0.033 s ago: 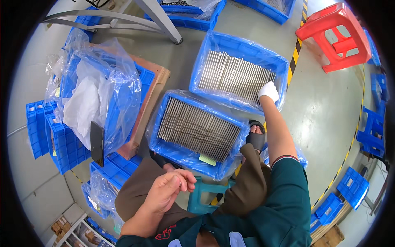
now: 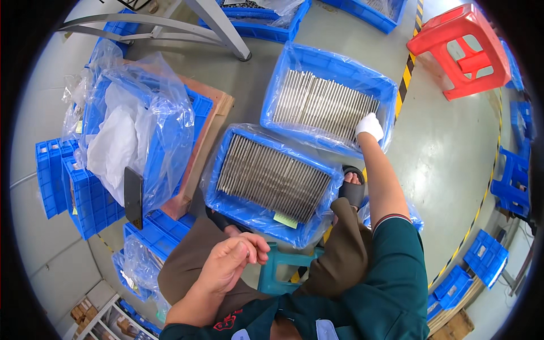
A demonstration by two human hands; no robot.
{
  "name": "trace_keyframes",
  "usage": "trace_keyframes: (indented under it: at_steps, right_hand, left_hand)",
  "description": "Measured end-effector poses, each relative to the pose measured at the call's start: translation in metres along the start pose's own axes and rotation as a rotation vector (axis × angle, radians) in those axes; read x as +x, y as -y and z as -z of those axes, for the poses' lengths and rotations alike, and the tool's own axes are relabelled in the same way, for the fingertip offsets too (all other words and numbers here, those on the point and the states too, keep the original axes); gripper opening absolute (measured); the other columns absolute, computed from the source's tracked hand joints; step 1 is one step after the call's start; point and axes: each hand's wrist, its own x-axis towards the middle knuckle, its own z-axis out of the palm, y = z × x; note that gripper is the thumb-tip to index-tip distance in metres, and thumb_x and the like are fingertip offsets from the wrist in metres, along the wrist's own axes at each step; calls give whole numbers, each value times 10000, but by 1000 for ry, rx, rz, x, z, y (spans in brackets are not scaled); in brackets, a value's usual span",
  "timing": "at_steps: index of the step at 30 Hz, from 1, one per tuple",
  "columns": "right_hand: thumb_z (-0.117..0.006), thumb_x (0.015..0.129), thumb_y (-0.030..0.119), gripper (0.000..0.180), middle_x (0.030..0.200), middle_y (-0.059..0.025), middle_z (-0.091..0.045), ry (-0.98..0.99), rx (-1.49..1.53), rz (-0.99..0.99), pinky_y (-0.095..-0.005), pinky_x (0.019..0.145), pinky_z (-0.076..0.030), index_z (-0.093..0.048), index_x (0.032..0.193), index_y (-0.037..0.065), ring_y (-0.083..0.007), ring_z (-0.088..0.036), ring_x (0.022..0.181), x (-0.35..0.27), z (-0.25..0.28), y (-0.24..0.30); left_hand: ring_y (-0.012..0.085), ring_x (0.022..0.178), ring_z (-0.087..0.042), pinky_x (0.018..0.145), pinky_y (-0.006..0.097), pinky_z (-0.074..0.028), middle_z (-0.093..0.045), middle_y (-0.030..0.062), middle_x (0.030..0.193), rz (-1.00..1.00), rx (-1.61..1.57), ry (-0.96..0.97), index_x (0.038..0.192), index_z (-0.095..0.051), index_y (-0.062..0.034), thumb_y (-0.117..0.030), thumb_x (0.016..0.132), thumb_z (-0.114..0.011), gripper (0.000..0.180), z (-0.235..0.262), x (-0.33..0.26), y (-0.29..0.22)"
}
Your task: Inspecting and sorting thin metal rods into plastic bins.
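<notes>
My right hand (image 2: 369, 128), in a white glove, reaches down into the far blue bin (image 2: 340, 61). Its fingers are bent together at the near right end of a row of slim, shiny metal rods (image 2: 317, 106); whatever they grip is hidden. A clear plastic liner covers that bin's walls. Bare and closed, my left hand (image 2: 229, 263) is held above my lap, thumb against the curled fingers; anything inside is too small to name. Between my feet stands the nearer blue bin (image 2: 224, 212), filled with darker metal rods (image 2: 272, 178) and a yellow-green paper slip (image 2: 285, 220).
At left, a plastic-lined blue bin (image 2: 195, 116) sits on a wooden pallet (image 2: 218, 122), with a dark phone-like slab (image 2: 134, 197) at its near edge. A red stool (image 2: 459, 51) stands at far right. Grey metal legs (image 2: 218, 25) rise behind. A teal stool (image 2: 277, 272) is beneath me.
</notes>
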Motion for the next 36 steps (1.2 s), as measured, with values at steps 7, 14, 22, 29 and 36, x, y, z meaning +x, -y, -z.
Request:
trace_keyframes:
  at_steps: [7, 14, 22, 29, 36]
  right_hand:
    - [-455, 854, 172, 242, 1007, -153, -656, 85, -88, 59, -411, 818, -497, -633, 979, 65, -312, -620, 984, -3, -11, -10]
    - [-515, 829, 168, 252, 1077, -124, -644, 266, -320, 196, -379, 844, -493, -694, 996, 110, -278, -614, 1020, 11, -15, -13]
    - [-530, 795, 176, 286, 1120, -128, -624, 368, -550, 381, -390, 863, -485, -681, 1027, 101, -289, -596, 1053, 3, -6, -16]
    - [-447, 824, 204, 311, 1017, -220, -625, 126, -455, 760, -416, 815, -488, -679, 955, 45, -357, -619, 942, -35, 83, 42]
    - [-546, 766, 239, 326, 958, -195, -648, 466, -782, 1168, -379, 757, -503, -661, 973, 15, -323, -646, 869, -157, 115, 100]
  left_hand:
    - [191, 898, -559, 833, 329, -473, -539, 155, 1048, -5, 10, 4, 766, -577, -1, -256, 940, -488, 322, -3, 0, 0]
    - [184, 896, -557, 835, 328, -469, -543, 150, 1046, 14, 30, -6, 755, -574, -3, -239, 943, -479, 316, -4, 2, 1]
    - [159, 836, -538, 770, 284, -441, -569, 121, 947, 18, 70, -32, 724, -568, -7, -245, 927, -505, 319, -6, -4, 3]
    - [89, 598, -497, 548, 211, -392, -547, 32, 672, -187, 142, -115, 813, -584, -15, -290, 927, -517, 305, 6, -32, -7]
    - [103, 574, -449, 562, 237, -393, -490, 14, 636, -415, -12, -187, 773, -549, -38, -356, 943, -479, 367, 11, -55, -31]
